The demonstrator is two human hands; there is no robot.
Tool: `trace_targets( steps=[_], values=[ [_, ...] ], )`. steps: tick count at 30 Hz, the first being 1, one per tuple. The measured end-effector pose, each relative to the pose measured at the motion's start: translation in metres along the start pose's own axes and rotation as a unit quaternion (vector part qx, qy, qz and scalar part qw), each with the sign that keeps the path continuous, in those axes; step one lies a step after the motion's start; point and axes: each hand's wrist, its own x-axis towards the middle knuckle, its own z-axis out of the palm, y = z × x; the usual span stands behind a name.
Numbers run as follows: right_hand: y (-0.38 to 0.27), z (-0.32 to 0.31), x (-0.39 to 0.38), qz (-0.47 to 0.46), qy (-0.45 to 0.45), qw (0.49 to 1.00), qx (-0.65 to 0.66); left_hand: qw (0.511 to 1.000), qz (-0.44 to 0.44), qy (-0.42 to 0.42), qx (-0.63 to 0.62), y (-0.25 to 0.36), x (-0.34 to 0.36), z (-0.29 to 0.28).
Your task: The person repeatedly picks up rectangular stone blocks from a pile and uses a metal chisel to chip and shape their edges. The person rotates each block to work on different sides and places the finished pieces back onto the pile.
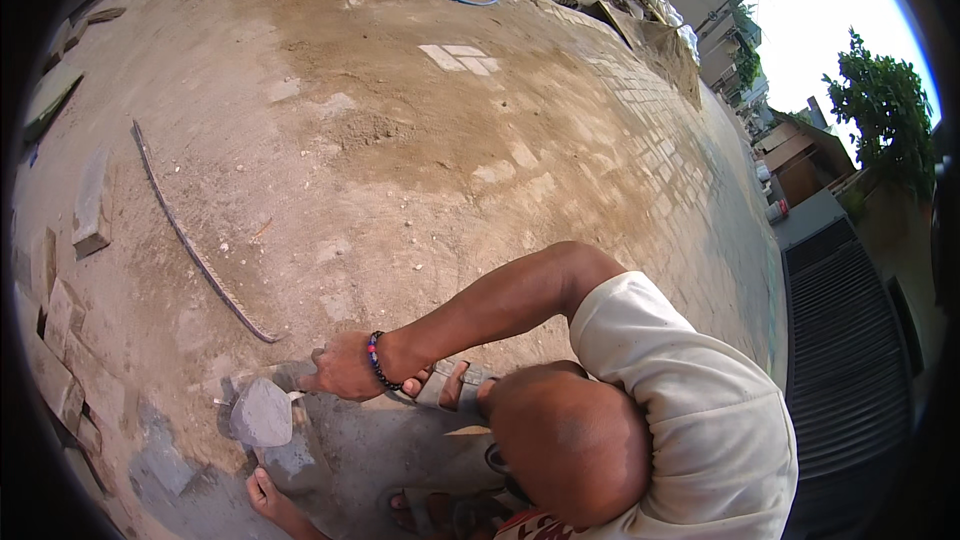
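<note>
wearer's own hands don't show. grey broad-bladed metal trowel (262,412): handle apparently gripped by crouching co-worker's beaded-wrist right hand (345,365), just right of it. bare hand (265,496) below it, likely theirs; grip can't tell. looks like mortar work; next calls for level blade. count: one trowel, two hands.

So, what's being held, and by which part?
The right hand grips the trowel by its handle end; whether the left hand holds anything cannot be told.

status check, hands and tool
Co-worker's braceleted hand on gray trowel. Another hand low, beside gray block. Bent head and white sleeve blocking part of view.
</note>
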Motion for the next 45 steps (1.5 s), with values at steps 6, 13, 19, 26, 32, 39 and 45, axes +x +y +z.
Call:
trace_targets(
  steps=[6, 13, 19, 26, 32, 39, 45],
  values=[
    [-0.018, 0.055, 0.002, -0.054, 0.028, 0.998, -0.031, 0.99, 0.02, 0.043, 0.13, 0.023, -0.033, -0.007],
    [0.006, 0.026, 0.035, -0.078, 0.068, 0.992, -0.066, 0.979, 0.013, 0.168, 0.114, -0.013, -0.065, -0.03],
    [-0.029, 0.015, 0.0, -0.152, -0.066, 0.981, -0.1, 0.979, -0.104, 0.175, -0.022, 0.033, -0.071, -0.014],
    [0.009, -0.033, 0.022, -0.176, 0.122, 0.95, -0.228, 0.971, -0.085, 0.221, -0.024, 0.035, -0.089, -0.039],
    [-0.014, -0.009, 0.048, -0.247, 0.044, 0.93, -0.269, 0.974, -0.092, 0.203, -0.048, 0.035, -0.092, -0.013],
    [-0.029, -0.05, 0.045, -0.26, 0.041, 0.907, -0.327, 0.972, -0.107, 0.2, -0.057, 0.045, -0.092, -0.016],
    [-0.047, -0.066, 0.036, -0.243, -0.031, 0.908, -0.341, 0.979, -0.101, 0.174, -0.04, 0.047, -0.087, -0.01]
  ],
)
